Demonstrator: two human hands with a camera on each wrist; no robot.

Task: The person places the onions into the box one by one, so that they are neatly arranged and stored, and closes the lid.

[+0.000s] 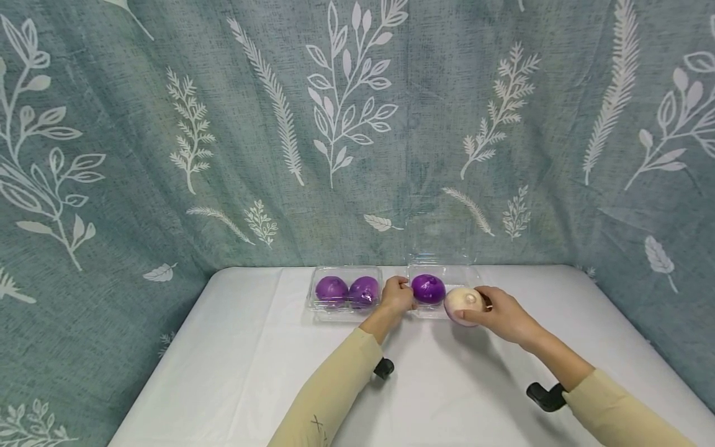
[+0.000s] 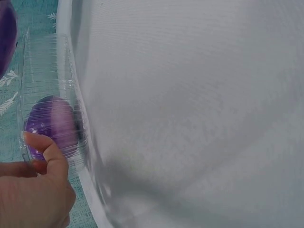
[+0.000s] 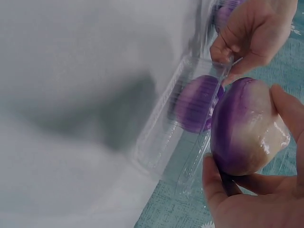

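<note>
My right hand grips a purple-and-white turnip at the right end of an open clear plastic box. In the right wrist view, fingers and thumb hold the turnip from opposite sides, above the box. Another purple turnip sits in the left half of this box. At the box's left edge, my left hand pinches the rim between thumb and fingers, as the left wrist view shows beside the turnip behind the ribbed plastic wall.
To the left stands a second clear box with two purple turnips under its closed lid. Both boxes stand near the back edge of a white-covered table. A leaf-patterned green-blue cloth hangs directly behind it.
</note>
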